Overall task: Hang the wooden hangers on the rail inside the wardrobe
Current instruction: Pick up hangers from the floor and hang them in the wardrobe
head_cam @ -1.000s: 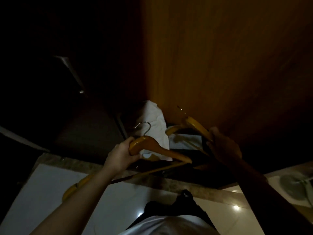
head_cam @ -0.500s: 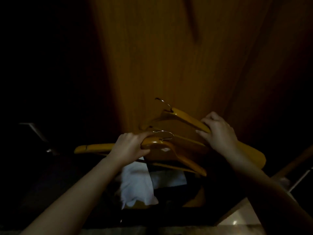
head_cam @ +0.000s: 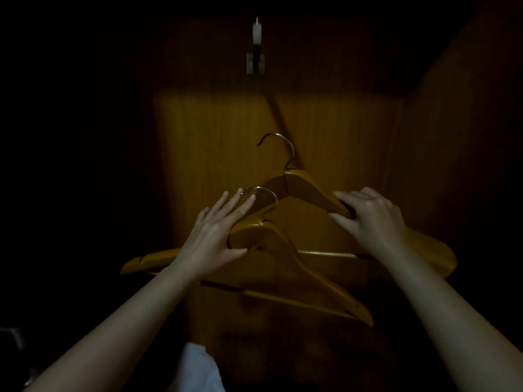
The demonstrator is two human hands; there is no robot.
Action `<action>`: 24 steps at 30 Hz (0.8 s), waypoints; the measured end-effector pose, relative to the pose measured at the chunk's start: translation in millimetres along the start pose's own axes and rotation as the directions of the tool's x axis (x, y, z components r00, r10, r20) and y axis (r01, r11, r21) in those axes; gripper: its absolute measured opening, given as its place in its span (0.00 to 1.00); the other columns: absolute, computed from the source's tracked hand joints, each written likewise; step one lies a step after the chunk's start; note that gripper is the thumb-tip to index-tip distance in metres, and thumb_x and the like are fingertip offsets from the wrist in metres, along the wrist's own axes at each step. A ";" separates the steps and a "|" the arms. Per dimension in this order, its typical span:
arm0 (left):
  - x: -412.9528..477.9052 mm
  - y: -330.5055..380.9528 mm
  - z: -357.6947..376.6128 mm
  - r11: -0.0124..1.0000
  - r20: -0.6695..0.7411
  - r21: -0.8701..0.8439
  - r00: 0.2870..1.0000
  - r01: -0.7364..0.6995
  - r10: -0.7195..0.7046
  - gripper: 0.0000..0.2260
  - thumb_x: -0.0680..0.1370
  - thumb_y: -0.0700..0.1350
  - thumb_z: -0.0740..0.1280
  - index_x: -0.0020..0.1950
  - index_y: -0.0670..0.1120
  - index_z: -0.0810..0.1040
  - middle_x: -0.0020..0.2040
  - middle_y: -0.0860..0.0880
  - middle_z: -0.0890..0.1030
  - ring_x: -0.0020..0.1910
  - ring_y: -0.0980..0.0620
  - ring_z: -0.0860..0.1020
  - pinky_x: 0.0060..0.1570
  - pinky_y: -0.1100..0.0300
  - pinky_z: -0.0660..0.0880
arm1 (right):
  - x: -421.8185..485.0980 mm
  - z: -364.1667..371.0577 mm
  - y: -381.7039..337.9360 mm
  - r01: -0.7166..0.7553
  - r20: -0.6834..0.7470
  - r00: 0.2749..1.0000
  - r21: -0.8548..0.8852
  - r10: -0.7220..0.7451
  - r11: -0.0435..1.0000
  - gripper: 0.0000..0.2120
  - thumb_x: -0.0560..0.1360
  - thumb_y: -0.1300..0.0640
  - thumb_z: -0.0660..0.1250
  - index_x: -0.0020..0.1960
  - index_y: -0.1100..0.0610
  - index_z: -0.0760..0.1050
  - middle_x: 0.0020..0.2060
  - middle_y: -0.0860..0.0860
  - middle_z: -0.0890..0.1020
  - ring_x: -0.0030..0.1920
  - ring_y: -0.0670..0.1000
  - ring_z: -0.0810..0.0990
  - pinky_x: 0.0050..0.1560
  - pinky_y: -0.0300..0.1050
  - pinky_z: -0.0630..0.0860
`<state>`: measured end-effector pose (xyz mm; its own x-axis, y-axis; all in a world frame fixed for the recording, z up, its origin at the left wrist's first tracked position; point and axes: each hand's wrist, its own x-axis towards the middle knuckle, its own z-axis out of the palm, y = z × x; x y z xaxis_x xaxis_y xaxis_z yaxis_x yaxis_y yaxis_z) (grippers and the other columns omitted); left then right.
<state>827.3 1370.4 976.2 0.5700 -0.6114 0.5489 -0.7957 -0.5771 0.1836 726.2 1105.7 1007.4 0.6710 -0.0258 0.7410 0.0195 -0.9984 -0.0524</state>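
Observation:
Two yellow wooden hangers with metal hooks are held up inside the dark wardrobe. My left hand (head_cam: 215,236) grips the nearer hanger (head_cam: 285,258) at its neck with the thumb, fingers stretched towards its hook. My right hand (head_cam: 368,219) holds the farther, higher hanger (head_cam: 305,185) on its right shoulder. That hanger's hook (head_cam: 278,145) points up, below a metal rail (head_cam: 257,38) that runs towards me from a bracket on the back wall. Neither hook touches the rail.
The wardrobe's wooden back panel (head_cam: 339,131) is lit in a band; its right side wall (head_cam: 452,137) is close. The left side is black. A white cloth (head_cam: 198,369) lies at the bottom.
The view has tilted up into the wardrobe, showing the rail. Both hands have raised the hangers, the right one higher. My left fingers have spread out over the nearer hanger.

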 end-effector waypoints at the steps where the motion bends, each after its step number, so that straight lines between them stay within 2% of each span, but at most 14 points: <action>1: 9.8 -0.2 -5.5 1.000 -0.025 -0.010 1.000 0.000 -0.001 0.42 0.71 0.51 0.72 0.72 0.63 0.44 0.75 0.59 0.45 0.76 0.55 0.44 0.74 0.44 0.50 | 9.9 -1.5 3.3 0.019 -0.033 0.999 -0.001 -0.019 1.000 0.20 0.72 0.54 0.70 0.63 0.54 0.75 0.46 0.52 0.83 0.48 0.56 0.78 0.39 0.43 0.66; 3: 28.2 0.2 -15.2 0.999 -0.081 -0.035 0.997 0.004 -0.006 0.41 0.71 0.50 0.72 0.72 0.62 0.45 0.74 0.59 0.48 0.75 0.56 0.47 0.75 0.45 0.51 | 28.7 -3.4 8.6 0.075 -0.085 0.994 -0.004 -0.075 0.997 0.24 0.72 0.55 0.70 0.67 0.53 0.71 0.46 0.53 0.84 0.46 0.56 0.78 0.37 0.44 0.69; 6: 54.8 0.3 -27.0 0.997 -0.138 -0.070 0.990 0.015 -0.025 0.42 0.71 0.47 0.72 0.72 0.60 0.45 0.76 0.56 0.52 0.75 0.56 0.51 0.74 0.45 0.55 | 56.5 -4.7 12.9 0.157 -0.129 0.979 -0.002 -0.156 0.988 0.32 0.71 0.55 0.71 0.72 0.49 0.63 0.53 0.53 0.83 0.45 0.57 0.82 0.38 0.50 0.78; 9: 80.9 -1.7 -37.6 0.997 -0.179 -0.076 0.983 0.025 -0.038 0.43 0.71 0.46 0.73 0.72 0.60 0.44 0.77 0.53 0.56 0.76 0.53 0.55 0.73 0.44 0.58 | 84.6 -0.1 17.8 0.179 -0.183 0.966 -0.036 -0.182 0.983 0.33 0.71 0.56 0.71 0.72 0.48 0.62 0.52 0.51 0.81 0.36 0.55 0.82 0.31 0.49 0.78; 11: 98.4 -1.7 -45.6 0.999 -0.183 -0.036 0.982 0.033 -0.039 0.44 0.71 0.46 0.72 0.71 0.60 0.41 0.77 0.52 0.56 0.76 0.52 0.55 0.74 0.45 0.57 | 103.8 4.9 22.1 0.170 -0.216 0.961 -0.030 -0.173 0.985 0.33 0.72 0.56 0.70 0.73 0.47 0.60 0.50 0.51 0.80 0.34 0.55 0.81 0.30 0.49 0.78; 13: 117.1 -1.9 -52.8 0.997 -0.172 0.042 0.984 0.059 -0.051 0.45 0.72 0.47 0.71 0.71 0.61 0.38 0.78 0.52 0.53 0.76 0.52 0.53 0.75 0.44 0.53 | 124.1 11.2 27.7 0.153 -0.240 0.960 0.017 -0.145 0.988 0.34 0.75 0.54 0.67 0.74 0.44 0.52 0.52 0.50 0.80 0.39 0.56 0.82 0.36 0.52 0.79; 15: 136.4 -3.9 -58.7 0.986 -0.158 0.131 0.984 0.106 -0.085 0.46 0.72 0.48 0.70 0.70 0.60 0.34 0.78 0.54 0.49 0.77 0.54 0.49 0.74 0.42 0.45 | 144.4 18.7 33.5 0.140 -0.254 0.960 0.081 -0.116 0.987 0.37 0.76 0.53 0.65 0.73 0.40 0.43 0.59 0.50 0.78 0.47 0.57 0.82 0.45 0.54 0.80; 17: 155.5 -9.3 -62.9 0.976 -0.155 0.166 0.981 0.141 -0.115 0.45 0.73 0.48 0.70 0.73 0.58 0.35 0.78 0.54 0.47 0.77 0.53 0.48 0.73 0.42 0.43 | 165.3 25.7 38.0 0.122 -0.220 0.971 0.120 -0.094 0.985 0.39 0.77 0.52 0.63 0.72 0.35 0.37 0.66 0.49 0.74 0.54 0.58 0.80 0.51 0.57 0.78; 19: 172.5 -17.0 -64.5 0.976 -0.149 0.152 0.980 0.158 -0.135 0.44 0.73 0.46 0.70 0.75 0.56 0.40 0.78 0.53 0.48 0.77 0.53 0.48 0.74 0.41 0.46 | 185.5 34.7 42.9 0.105 -0.180 0.980 0.111 -0.084 0.988 0.38 0.78 0.52 0.62 0.72 0.35 0.37 0.66 0.48 0.72 0.55 0.59 0.79 0.53 0.57 0.77; 24: 211.5 -49.7 -60.1 0.974 -0.141 0.142 0.977 0.178 -0.158 0.41 0.73 0.44 0.70 0.76 0.55 0.45 0.78 0.51 0.51 0.77 0.51 0.51 0.73 0.41 0.56 | 232.2 60.6 53.7 0.060 -0.125 0.992 0.200 -0.035 0.978 0.32 0.78 0.54 0.61 0.75 0.41 0.47 0.61 0.49 0.70 0.54 0.56 0.76 0.54 0.52 0.74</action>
<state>975.1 1302.4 1132.2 0.6540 -0.4299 0.6224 -0.6445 -0.7475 0.1610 927.9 1049.1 1136.1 0.5720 0.0034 0.8203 0.2076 -0.9680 -0.1407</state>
